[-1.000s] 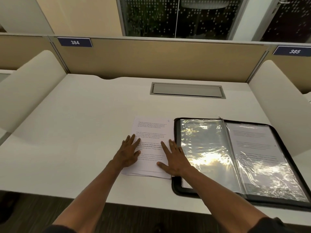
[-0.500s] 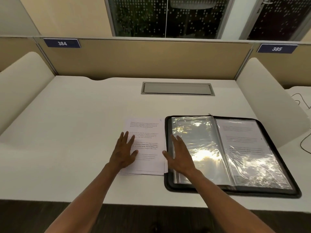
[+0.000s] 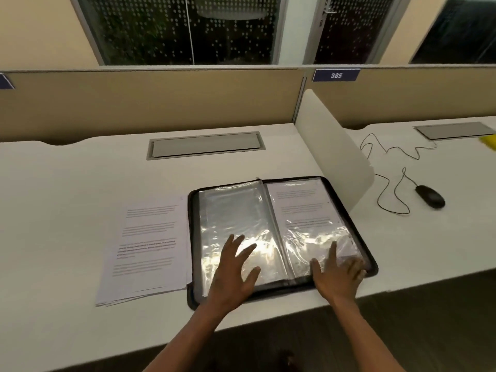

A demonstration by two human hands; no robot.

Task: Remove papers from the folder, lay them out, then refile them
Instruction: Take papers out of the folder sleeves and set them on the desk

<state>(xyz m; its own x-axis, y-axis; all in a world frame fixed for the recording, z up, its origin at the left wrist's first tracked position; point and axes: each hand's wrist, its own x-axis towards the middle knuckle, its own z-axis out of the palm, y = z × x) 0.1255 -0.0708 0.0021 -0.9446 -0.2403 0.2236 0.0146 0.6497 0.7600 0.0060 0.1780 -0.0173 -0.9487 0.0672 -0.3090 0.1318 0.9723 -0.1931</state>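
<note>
The open black zip folder with clear plastic sleeves [image 3: 279, 232] lay on the white bench [image 3: 67, 210], near its front edge. A stack of printed white papers [image 3: 147, 251] sat just left of it. The left hand [image 3: 232, 275] and right hand [image 3: 336, 277] hovered over its sleeves, fingers spread wide, gripping nothing. Beyond a white divider [image 3: 330, 151], a black corded mouse [image 3: 430, 196] lay on the neighbouring bench.
</note>
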